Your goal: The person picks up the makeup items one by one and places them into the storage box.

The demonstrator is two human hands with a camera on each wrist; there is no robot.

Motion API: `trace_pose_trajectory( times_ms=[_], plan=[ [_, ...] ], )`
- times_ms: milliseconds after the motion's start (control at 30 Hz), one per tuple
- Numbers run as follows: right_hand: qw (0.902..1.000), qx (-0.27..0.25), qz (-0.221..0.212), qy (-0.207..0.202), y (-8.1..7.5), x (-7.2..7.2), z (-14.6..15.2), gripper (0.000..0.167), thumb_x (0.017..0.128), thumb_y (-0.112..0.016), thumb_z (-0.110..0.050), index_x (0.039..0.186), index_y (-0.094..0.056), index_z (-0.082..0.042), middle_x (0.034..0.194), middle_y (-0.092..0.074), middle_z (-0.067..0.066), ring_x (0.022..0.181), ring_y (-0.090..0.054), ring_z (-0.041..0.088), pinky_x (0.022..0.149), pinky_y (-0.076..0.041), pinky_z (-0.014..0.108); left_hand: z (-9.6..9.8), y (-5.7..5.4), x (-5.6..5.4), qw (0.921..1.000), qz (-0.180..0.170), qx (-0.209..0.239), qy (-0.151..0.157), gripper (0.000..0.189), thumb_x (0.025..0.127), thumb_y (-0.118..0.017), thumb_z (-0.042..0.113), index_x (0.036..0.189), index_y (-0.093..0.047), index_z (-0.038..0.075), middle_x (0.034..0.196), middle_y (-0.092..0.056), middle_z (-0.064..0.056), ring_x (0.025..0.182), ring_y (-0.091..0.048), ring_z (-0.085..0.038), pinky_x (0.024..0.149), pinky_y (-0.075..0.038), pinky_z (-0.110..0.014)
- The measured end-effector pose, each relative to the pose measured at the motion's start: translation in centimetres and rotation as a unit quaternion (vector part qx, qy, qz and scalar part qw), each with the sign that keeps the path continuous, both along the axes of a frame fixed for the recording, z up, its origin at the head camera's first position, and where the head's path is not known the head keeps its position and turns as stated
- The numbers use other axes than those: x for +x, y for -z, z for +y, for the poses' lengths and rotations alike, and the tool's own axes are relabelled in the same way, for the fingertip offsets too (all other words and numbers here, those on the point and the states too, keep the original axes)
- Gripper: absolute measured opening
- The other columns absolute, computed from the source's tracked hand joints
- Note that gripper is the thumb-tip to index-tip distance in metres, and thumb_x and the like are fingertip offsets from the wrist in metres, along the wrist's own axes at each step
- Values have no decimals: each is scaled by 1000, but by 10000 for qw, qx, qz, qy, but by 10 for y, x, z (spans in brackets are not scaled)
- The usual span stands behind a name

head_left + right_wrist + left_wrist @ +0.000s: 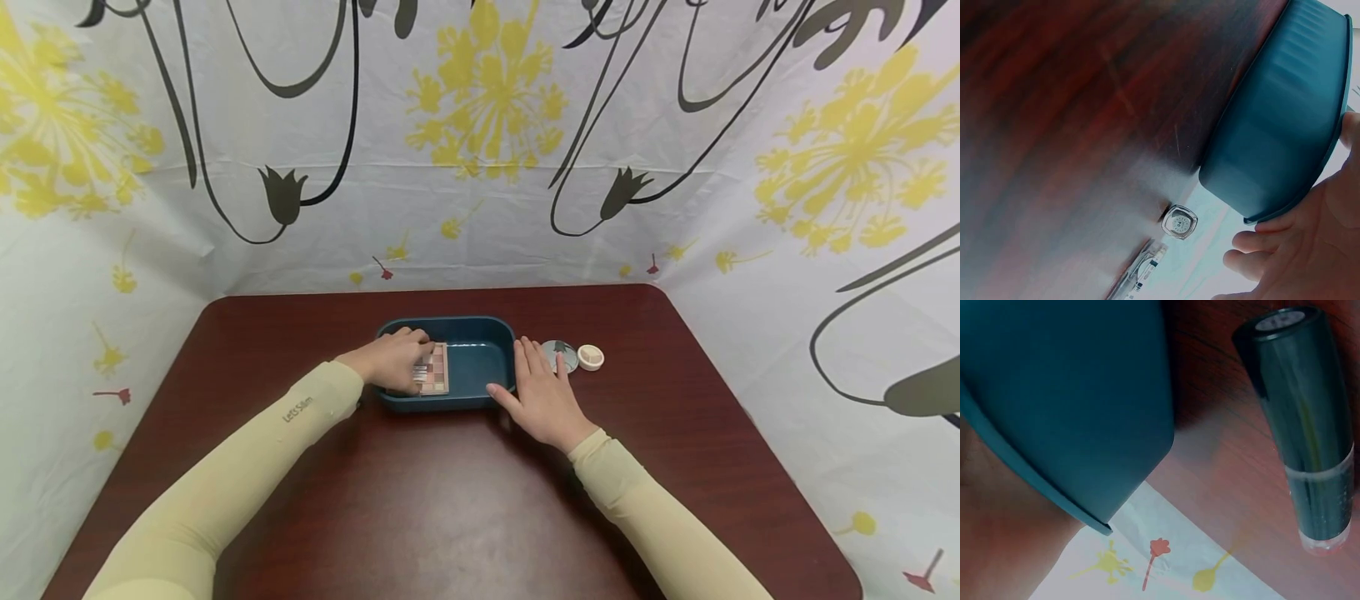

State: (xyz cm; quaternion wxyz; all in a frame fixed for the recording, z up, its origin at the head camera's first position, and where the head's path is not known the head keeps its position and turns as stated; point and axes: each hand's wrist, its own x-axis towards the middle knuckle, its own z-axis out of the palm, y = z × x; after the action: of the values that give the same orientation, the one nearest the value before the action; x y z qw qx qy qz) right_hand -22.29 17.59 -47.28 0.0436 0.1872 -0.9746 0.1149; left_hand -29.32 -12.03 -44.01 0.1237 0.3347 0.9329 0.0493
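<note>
A blue rectangular tray point(480, 367) sits on the table. My left hand point(393, 360) reaches over its left side and grips an eyeshadow palette point(437, 375) between thumb and fingers; the palette lies within the tray's left half, its left part hidden by the hand. My right hand point(542, 392) rests against the right end of the tray, fingers extended and thumb at the near corner. In the right wrist view, fingers touch the rim of the tray point(1272, 125). The left wrist view shows the tray's outer wall point(1085, 412), with the palette out of sight.
Right of the tray lie a round disc point(560, 356), partly behind my right fingers, and a small white round container point(591, 357). A dark capped cosmetic tube point(1304, 425) lies near the tray's left side. The patterned sheet point(465, 225) hangs behind the table's far edge.
</note>
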Motion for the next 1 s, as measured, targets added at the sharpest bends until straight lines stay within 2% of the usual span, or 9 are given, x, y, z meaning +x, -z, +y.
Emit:
trace_pose_trajectory(
  times_ms=[500,767,1000],
  plan=[
    [10000,-70,-48,-9,1,0,0,99,96,-25,-77,160,-16,-2,166,-14,16,153,-13,32,118,-5,62,2,4,1,10000,-19,51,-42,83,81,-83,40,148,-49,4,146,-46,-14,127,-45,-30,102,-44,-49],
    [10000,-33,-45,7,0,0,-1,99,96,-25,-77,160,-15,-2,167,-14,16,153,-12,32,118,-6,62,2,5,-1,10000,-73,22,64,82,82,-82,42,147,-50,4,140,-49,-13,119,-48,-27,96,-48,-45],
    [10000,-65,-36,7,0,0,0,100,96,-25,-77,160,-15,-2,166,-16,16,152,-14,34,118,-6,63,1,6,-1,9999,-100,93,43,81,83,-81,43,148,-50,6,144,-48,-14,122,-48,-28,100,-47,-46]
  ],
)
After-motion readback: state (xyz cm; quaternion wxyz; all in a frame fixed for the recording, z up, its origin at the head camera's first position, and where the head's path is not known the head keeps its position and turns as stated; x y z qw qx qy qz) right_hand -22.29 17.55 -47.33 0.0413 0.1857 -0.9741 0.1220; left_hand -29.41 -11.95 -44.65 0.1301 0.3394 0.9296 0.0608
